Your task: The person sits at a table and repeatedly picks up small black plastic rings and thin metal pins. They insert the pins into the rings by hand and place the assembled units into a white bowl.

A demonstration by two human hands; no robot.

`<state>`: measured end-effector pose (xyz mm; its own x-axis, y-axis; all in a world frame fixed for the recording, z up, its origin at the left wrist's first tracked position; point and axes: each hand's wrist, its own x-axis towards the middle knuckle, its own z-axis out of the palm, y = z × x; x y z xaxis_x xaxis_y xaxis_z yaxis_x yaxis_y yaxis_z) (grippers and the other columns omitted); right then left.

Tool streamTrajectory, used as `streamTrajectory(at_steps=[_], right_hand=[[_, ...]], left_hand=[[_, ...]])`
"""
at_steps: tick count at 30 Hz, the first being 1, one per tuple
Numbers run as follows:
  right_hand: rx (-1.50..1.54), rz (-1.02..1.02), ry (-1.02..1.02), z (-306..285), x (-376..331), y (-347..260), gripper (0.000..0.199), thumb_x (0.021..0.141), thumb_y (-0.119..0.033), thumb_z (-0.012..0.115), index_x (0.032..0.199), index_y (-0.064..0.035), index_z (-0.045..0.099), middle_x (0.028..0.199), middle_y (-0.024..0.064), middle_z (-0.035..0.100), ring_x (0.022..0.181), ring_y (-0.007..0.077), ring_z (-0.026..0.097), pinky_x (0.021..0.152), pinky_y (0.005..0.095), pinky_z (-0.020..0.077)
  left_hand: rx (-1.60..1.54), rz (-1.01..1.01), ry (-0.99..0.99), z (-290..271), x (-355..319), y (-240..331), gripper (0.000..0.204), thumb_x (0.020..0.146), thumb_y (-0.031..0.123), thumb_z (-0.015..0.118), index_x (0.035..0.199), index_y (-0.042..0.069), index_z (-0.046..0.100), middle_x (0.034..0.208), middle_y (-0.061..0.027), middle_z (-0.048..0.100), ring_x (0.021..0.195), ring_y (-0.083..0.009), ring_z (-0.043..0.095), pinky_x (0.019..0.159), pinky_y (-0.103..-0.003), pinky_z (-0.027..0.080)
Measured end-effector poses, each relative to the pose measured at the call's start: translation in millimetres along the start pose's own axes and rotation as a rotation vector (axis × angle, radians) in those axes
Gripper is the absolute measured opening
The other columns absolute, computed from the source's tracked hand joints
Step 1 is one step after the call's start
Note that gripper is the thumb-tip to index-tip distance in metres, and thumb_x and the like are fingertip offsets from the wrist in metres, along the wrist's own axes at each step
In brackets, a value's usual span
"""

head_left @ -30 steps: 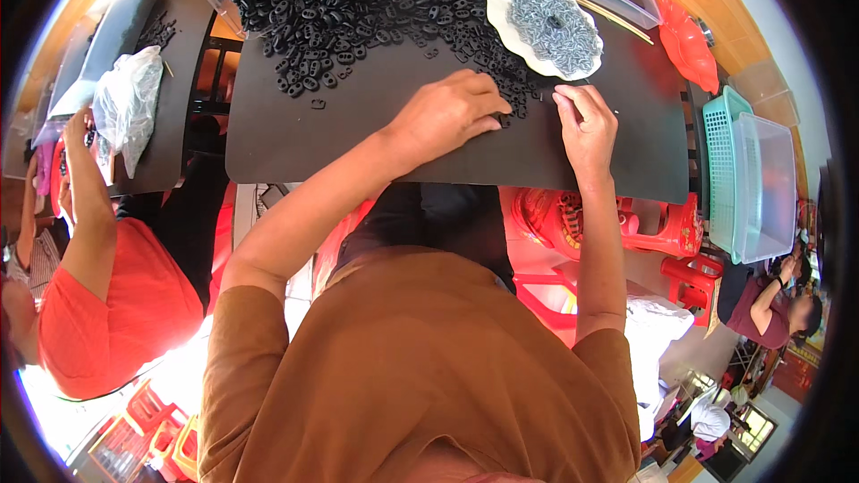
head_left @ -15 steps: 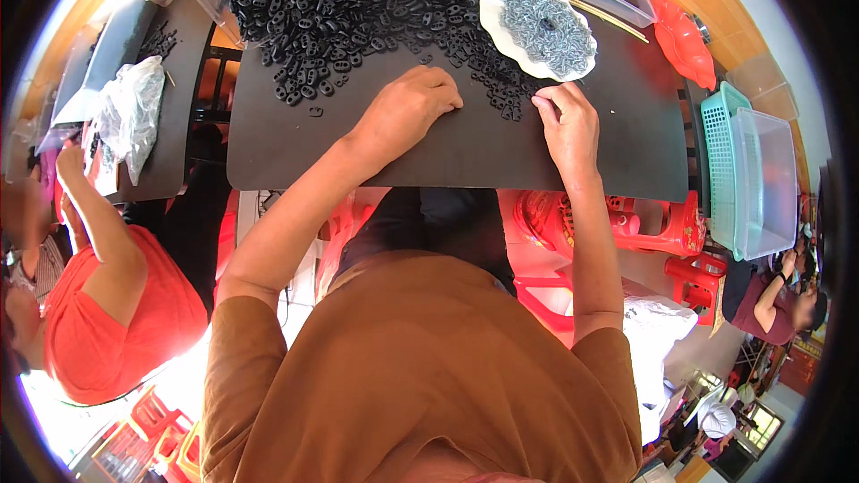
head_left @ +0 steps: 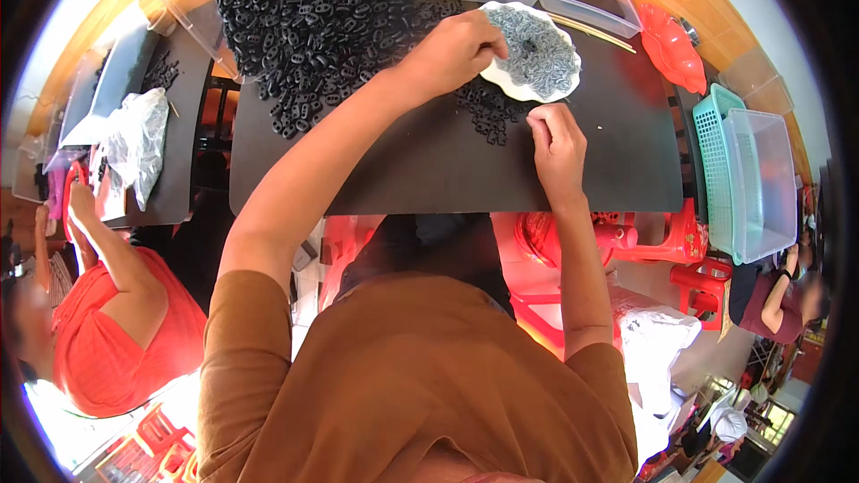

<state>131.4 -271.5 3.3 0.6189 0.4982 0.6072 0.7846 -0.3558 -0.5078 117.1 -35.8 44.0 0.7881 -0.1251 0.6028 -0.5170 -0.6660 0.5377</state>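
Head: left hand (head_left: 458, 52) at dish (head_left: 562, 92)

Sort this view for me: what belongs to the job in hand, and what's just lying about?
Apparently in the job:
small black pieces, heaped on the table
white scalloped plate
small silvery-grey pieces on it
left hand, at the plate's left side
right hand, just below the plate

Apparently just lying about:
red scalloped dish
pale sticks
green basket
clear bin beside it
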Motion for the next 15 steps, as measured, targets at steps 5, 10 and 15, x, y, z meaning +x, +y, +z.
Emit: streamTrajectory(at_steps=[5,10,15], right_hand=[[0.007,0.017,-0.014,-2.4,2.0,-4.0,0.005,0.085,-0.004,0.065,0.086,-0.0042,0.059,0.083,0.0109,0.061,0.075,0.0325,0.063,0.065,0.0394,0.0505],[0.04,0.027,-0.02,-3.2,1.6,-2.3,0.005,0.086,-0.007,0.064,0.086,-0.0053,0.06,0.083,0.0098,0.061,0.074,0.0321,0.063,0.063,0.0385,0.0501],[0.044,0.046,-0.022,-5.2,0.5,-3.9,0.006,0.085,-0.006,0.065,0.087,-0.006,0.06,0.083,0.0083,0.06,0.073,0.031,0.063,0.063,0.0383,0.05]], left_hand=[[0.223,0.032,-0.149,27.9,43.1,-20.3,0.022,0.079,0.009,0.071,0.101,0.008,0.069,0.095,-0.012,0.064,0.087,-0.0318,0.064,0.079,-0.041,0.052],[0.384,0.085,-0.288,45.1,57.4,-34.0,0.027,0.08,0.012,0.07,0.107,0.012,0.068,0.096,-0.0113,0.063,0.09,-0.0325,0.065,0.083,-0.043,0.053],[0.368,0.111,-0.315,51.1,59.9,-42.9,0.021,0.08,0.014,0.068,0.102,0.011,0.07,0.096,-0.0116,0.063,0.09,-0.0323,0.064,0.082,-0.043,0.052]])
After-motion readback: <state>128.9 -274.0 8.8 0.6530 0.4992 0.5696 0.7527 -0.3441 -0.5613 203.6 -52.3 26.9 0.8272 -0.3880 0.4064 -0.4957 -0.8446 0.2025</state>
